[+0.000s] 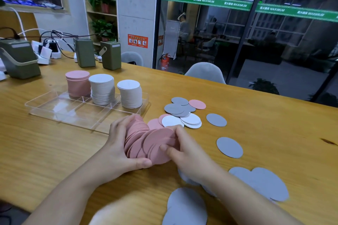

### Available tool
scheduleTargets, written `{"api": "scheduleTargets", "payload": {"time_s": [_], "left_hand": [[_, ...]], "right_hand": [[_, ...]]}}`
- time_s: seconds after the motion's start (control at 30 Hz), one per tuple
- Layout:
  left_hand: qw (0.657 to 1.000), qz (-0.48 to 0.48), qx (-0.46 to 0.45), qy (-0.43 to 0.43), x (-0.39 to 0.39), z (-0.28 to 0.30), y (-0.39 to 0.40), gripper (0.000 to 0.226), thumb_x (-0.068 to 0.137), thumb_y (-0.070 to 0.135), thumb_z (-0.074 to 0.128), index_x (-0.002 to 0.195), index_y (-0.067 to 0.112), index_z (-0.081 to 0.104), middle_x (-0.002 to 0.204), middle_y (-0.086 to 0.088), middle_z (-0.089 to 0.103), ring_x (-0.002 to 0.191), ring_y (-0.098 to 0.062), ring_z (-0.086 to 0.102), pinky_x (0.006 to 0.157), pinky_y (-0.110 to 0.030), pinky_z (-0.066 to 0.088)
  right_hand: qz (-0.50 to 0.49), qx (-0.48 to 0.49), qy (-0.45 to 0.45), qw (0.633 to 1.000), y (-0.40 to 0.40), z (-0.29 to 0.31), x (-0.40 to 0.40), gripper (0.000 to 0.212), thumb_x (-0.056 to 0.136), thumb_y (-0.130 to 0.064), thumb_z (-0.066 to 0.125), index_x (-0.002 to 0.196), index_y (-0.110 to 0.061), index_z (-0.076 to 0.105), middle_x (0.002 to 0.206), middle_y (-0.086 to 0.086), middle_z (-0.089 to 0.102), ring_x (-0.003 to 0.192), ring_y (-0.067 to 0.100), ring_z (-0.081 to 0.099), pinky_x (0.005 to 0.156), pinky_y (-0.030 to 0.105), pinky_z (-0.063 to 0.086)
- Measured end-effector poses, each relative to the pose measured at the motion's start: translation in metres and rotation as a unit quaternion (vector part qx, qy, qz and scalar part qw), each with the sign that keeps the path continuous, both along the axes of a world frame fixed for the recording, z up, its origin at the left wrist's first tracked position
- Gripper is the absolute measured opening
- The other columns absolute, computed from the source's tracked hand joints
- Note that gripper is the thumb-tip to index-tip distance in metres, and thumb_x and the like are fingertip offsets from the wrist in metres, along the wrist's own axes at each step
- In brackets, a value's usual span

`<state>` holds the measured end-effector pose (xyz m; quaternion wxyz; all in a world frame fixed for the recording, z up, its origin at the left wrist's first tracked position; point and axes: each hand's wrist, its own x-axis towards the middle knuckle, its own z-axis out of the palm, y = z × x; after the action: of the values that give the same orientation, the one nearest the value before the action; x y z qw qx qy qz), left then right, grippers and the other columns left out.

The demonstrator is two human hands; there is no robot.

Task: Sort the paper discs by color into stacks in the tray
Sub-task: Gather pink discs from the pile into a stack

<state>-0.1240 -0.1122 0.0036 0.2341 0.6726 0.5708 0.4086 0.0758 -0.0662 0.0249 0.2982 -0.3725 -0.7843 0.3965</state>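
Between both hands lies a slanted pile of pink paper discs [148, 142] on the table, just in front of the clear tray [54, 113]. My left hand [118, 146] grips the pile's left side; my right hand [184, 150] holds its right side with fingers curled over the top disc. In the tray's back row stand a pink stack [77, 83], a light grey stack [101, 90] and a white stack [129, 94]. Loose grey, white and pink discs [181, 113] lie scattered to the right, and larger-looking grey discs [261, 182] lie near me.
The tray's front compartments hold nothing. Green boxes [110, 55], chargers and cables [47, 49] stand along the table's back left. A grey chair [205, 72] sits beyond the far edge. Single grey discs [229, 147] lie on bare wood at the right.
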Motion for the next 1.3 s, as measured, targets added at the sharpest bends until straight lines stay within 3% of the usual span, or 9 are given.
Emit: {"api": "scheduleTargets", "payload": {"time_s": [0.13,0.27,0.43,0.53,0.7,0.87,1.07,1.2,1.3], "left_hand": [[1.000,0.011,0.025,0.012,0.002,-0.004,0.002,0.110,0.040,0.069,0.073,0.130,0.054,0.012,0.134,0.036,0.007,0.122,0.030,0.008,0.089,0.011,0.014],[0.999,0.016,0.033,0.008,0.002,-0.005,0.003,0.101,0.046,0.054,0.069,0.131,0.051,0.013,0.131,0.025,0.019,0.120,0.030,0.013,0.088,0.010,0.017],[1.000,0.008,0.030,0.003,0.003,-0.003,0.001,0.120,0.034,0.070,0.077,0.133,0.049,0.013,0.135,0.033,0.009,0.124,0.028,0.011,0.091,0.009,0.016],[1.000,0.008,0.022,0.020,0.004,-0.002,0.000,0.124,0.029,0.086,0.067,0.132,0.051,0.007,0.132,0.040,0.003,0.123,0.029,0.007,0.091,0.010,0.012],[0.999,0.005,0.024,0.036,0.005,-0.002,0.001,0.109,0.043,0.060,0.071,0.130,0.054,0.006,0.129,0.043,0.001,0.121,0.031,0.005,0.090,0.011,0.010],[0.997,0.001,0.018,0.073,0.010,-0.004,0.000,0.108,0.044,0.062,0.068,0.126,0.058,-0.003,0.127,0.033,0.007,0.125,0.027,0.001,0.092,0.009,0.008],[0.998,-0.009,0.001,0.068,0.004,-0.003,0.001,0.106,0.046,0.056,0.067,0.122,0.066,-0.006,0.129,0.042,-0.001,0.121,0.031,0.001,0.087,0.012,0.009],[0.998,-0.012,-0.002,0.067,0.002,-0.002,-0.001,0.107,0.047,0.056,0.066,0.126,0.063,-0.005,0.132,0.041,-0.004,0.122,0.030,0.003,0.088,0.012,0.010],[0.998,-0.012,-0.005,0.063,0.002,-0.002,-0.002,0.106,0.047,0.056,0.067,0.125,0.064,-0.006,0.133,0.041,-0.003,0.122,0.030,0.004,0.087,0.012,0.011]], "right_hand": [[0.018,-0.012,0.024,0.999,-0.009,-0.007,-0.015,0.031,0.087,-0.017,0.060,0.099,-0.034,0.037,0.112,-0.012,0.054,0.103,-0.004,0.053,0.091,0.021,0.045],[0.037,0.015,0.052,0.998,-0.009,0.002,-0.012,0.061,0.077,-0.036,0.049,0.131,-0.044,0.023,0.143,-0.026,0.028,0.131,-0.016,0.023,0.107,0.011,0.025],[0.103,0.214,-0.116,0.964,-0.008,0.003,-0.009,0.057,0.095,-0.038,0.041,0.146,-0.037,0.015,0.148,-0.032,-0.001,0.141,-0.007,-0.006,0.113,0.012,-0.001],[0.120,0.165,-0.134,0.970,-0.005,-0.001,-0.004,0.059,0.095,-0.039,0.037,0.149,-0.026,0.015,0.151,-0.024,0.003,0.139,-0.012,-0.004,0.112,0.010,0.001],[0.061,0.006,-0.050,0.997,-0.004,0.003,-0.007,0.055,0.101,-0.032,0.033,0.150,-0.018,0.011,0.157,-0.012,0.007,0.134,-0.018,0.008,0.114,0.011,0.010],[0.122,-0.072,-0.015,0.990,-0.004,0.001,-0.016,0.037,0.101,-0.028,0.031,0.127,-0.047,0.013,0.121,-0.048,0.013,0.106,-0.043,0.009,0.092,-0.009,0.010],[0.049,-0.017,-0.033,0.998,0.030,-0.005,-0.015,0.041,0.100,-0.034,0.037,0.137,-0.020,0.044,0.139,-0.010,0.046,0.121,-0.005,0.041,0.101,0.013,0.028],[0.001,0.124,-0.222,0.967,0.069,0.002,-0.015,0.042,0.100,-0.020,0.038,0.142,-0.018,0.036,0.148,-0.006,0.036,0.141,0.009,0.021,0.108,0.019,0.017],[0.012,0.139,-0.322,0.936,0.091,-0.004,-0.016,0.025,0.099,-0.025,0.037,0.111,-0.011,0.053,0.114,-0.001,0.051,0.117,0.018,0.040,0.099,0.035,0.035]]}}
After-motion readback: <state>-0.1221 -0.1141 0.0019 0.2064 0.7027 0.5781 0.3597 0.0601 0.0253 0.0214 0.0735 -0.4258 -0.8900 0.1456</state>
